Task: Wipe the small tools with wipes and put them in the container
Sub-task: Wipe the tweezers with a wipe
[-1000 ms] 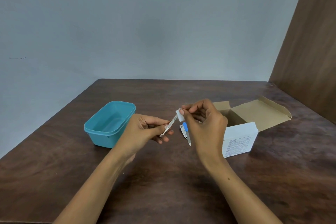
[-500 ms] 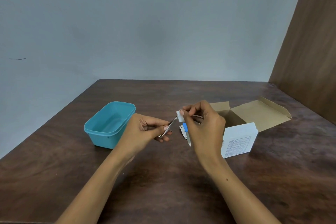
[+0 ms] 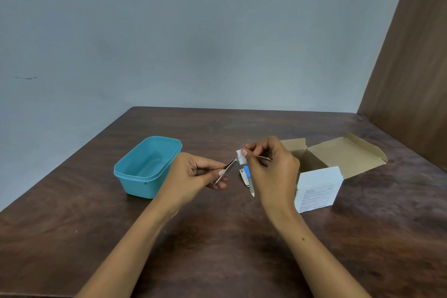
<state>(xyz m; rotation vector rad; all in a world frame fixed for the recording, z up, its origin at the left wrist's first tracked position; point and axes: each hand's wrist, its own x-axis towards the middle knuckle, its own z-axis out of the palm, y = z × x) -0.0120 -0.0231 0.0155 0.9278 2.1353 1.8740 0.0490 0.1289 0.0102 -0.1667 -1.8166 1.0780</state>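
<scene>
Head view looks down on a dark brown wooden table (image 3: 217, 237). At its left stands a teal rectangular plastic container (image 3: 147, 167), lid off, and nothing shows inside it. At the right sits an open brown cardboard box (image 3: 338, 155), flaps folded back; its inside is in shadow and I cannot tell what it holds. A white box with printed text (image 3: 318, 189) stands just in front of it.

Above the table's middle, the left hand (image 3: 193, 174) pinches a thin metal tool (image 3: 227, 169) between thumb and curled fingers, its tip slanting up to the right. The right hand (image 3: 273, 167) pinches a small white wipe (image 3: 241, 157) with thumb and forefinger against that tip. On the table between the hands lie a small metal nail clipper (image 3: 244, 178) and, touching it, a blue-handled nail file (image 3: 249, 182).
</scene>
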